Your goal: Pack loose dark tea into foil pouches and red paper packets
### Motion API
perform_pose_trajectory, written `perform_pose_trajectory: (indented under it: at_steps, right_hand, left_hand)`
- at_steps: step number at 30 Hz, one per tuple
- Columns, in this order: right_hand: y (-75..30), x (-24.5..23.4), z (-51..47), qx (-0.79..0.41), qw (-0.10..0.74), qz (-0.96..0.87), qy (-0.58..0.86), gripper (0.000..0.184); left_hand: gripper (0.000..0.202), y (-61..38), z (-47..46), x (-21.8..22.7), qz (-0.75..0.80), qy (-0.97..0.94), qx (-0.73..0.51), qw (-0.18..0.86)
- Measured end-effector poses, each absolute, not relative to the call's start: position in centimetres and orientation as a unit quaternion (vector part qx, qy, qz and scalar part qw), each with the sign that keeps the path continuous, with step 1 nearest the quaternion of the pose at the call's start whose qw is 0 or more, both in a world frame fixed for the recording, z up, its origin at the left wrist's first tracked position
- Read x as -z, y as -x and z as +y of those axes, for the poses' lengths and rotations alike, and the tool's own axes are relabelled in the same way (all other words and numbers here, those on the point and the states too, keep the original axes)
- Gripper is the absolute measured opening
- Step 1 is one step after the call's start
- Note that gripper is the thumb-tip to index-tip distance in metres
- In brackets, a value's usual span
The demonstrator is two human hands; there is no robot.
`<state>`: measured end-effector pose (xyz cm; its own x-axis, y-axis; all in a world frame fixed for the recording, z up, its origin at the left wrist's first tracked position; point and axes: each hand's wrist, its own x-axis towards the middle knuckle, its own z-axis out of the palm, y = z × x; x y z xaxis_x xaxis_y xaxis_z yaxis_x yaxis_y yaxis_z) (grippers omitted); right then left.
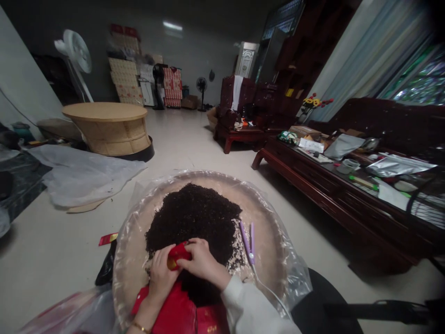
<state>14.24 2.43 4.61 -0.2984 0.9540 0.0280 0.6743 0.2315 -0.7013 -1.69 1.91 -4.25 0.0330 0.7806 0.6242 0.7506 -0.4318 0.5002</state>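
Note:
Both hands are on a small red packet (181, 253) with a gold patch, held over the near edge of a dark heap of loose, tea-like leaves (194, 213). My left hand (161, 269) grips its left side, fingers curled around it. On the other side, my right hand (200, 260) pinches the packet's upper right part. Below the hands lie larger red packets (175, 311), partly covered by my left forearm. The heap rests in a round, plastic-lined tray (267, 208). Right of the leaves is a purple two-armed clamp (247, 242), its arms apart, with a white cord.
A dark wooden table (306, 178) crowded with pouches and papers runs along the right. At far left stand a round woven drum-shaped stand (111, 127) and plastic sheeting (90, 171). A black bag (107, 264) and a red packet (107, 239) lie left of the tray.

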Motion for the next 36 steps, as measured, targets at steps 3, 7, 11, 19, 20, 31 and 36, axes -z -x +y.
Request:
perform_pose_trajectory:
  at_steps: [3, 7, 11, 19, 20, 31, 36]
  right_hand:
    - [-14.0, -4.4, 2.7, -0.326, 0.224, -0.747, 0.534, 0.009]
    - [-14.2, -4.4, 2.5, -0.250, 0.255, -0.761, 0.542, 0.016]
    - [-14.5, -4.5, 2.7, -0.185, 0.259, -0.762, 0.563, 0.022]
    - [-17.3, -5.2, 4.6, -0.322, 0.349, -0.708, 0.523, 0.010]
    - [-17.6, -5.2, 4.6, -0.333, 0.363, -0.696, 0.523, 0.006]
    - [-17.1, -5.7, 4.9, -0.207, 0.271, -0.724, 0.600, 0.034]
    - [-17.0, -5.4, 5.4, -0.176, 0.225, -0.722, 0.630, 0.044]
  left_hand:
    - [0.041, 1.8, 2.0, 4.6, 0.531, -0.723, -0.441, 0.022]
    - [0.041, 1.6, 2.0, 4.6, 0.535, -0.717, -0.444, 0.049]
    - [0.049, 1.3, 1.7, 4.4, 0.530, -0.702, -0.458, 0.127]
    - [0.057, 0.7, 1.6, 3.0, 0.512, -0.550, -0.411, 0.516]
    - [0.054, 0.6, 1.6, 2.7, 0.511, -0.542, -0.394, 0.539]
    - [0.035, 0.1, 0.9, 1.2, 0.504, -0.563, -0.300, 0.582]
    - [0.034, 0.2, 0.8, 0.7, 0.479, -0.583, -0.279, 0.595]
